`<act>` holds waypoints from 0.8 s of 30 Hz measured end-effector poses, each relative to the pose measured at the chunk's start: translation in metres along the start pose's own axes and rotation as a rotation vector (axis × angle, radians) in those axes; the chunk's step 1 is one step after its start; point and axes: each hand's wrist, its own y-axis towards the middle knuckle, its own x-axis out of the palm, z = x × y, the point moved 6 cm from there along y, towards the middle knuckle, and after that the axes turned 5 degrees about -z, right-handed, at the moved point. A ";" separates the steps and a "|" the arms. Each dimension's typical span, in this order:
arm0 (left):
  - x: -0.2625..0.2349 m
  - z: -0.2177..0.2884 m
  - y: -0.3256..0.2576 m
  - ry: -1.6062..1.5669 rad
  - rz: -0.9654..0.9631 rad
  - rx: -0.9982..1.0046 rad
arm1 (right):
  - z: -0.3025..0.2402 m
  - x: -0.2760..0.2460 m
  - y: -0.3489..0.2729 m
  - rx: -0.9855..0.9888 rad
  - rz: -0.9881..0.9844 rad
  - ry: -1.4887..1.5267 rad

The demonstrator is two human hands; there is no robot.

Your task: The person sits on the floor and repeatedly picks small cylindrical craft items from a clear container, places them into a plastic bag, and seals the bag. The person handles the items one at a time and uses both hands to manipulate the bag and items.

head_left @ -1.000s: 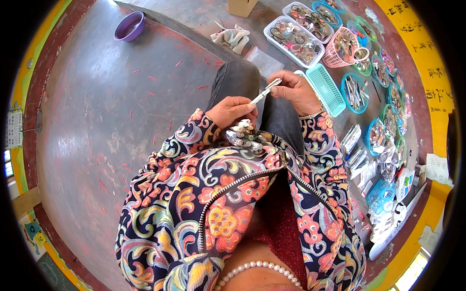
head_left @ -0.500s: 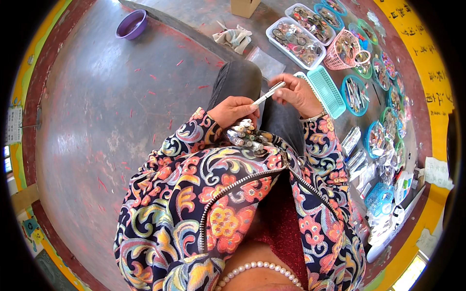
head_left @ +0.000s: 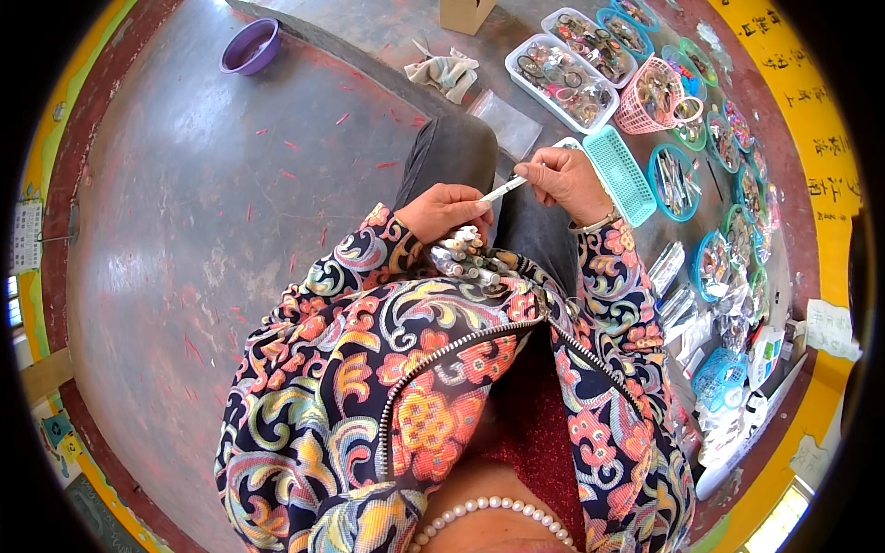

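The round plastic bowl (head_left: 250, 46) is purple. The flat plastic basket (head_left: 619, 174) is light green like mint, with a grid of little holes. The tall round basket (head_left: 656, 96) is pink. The zip-up jacket (head_left: 387, 369) is dark blue with orange, yellow and white flower swirls. The bead necklace (head_left: 493, 511) is white.

One purple bowl (head_left: 250, 46), one cardboard box (head_left: 466, 14), one crumpled cloth (head_left: 445, 71) and one pink basket (head_left: 656, 97) sit on the floor. There are two clear rectangular trays (head_left: 560, 81), one teal rectangular basket (head_left: 619, 174), and several round teal dishes (head_left: 676, 182) (too crowded to count exactly).
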 end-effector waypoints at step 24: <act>-0.001 -0.001 0.001 0.038 0.002 0.011 | -0.007 0.006 -0.008 -0.149 -0.017 -0.078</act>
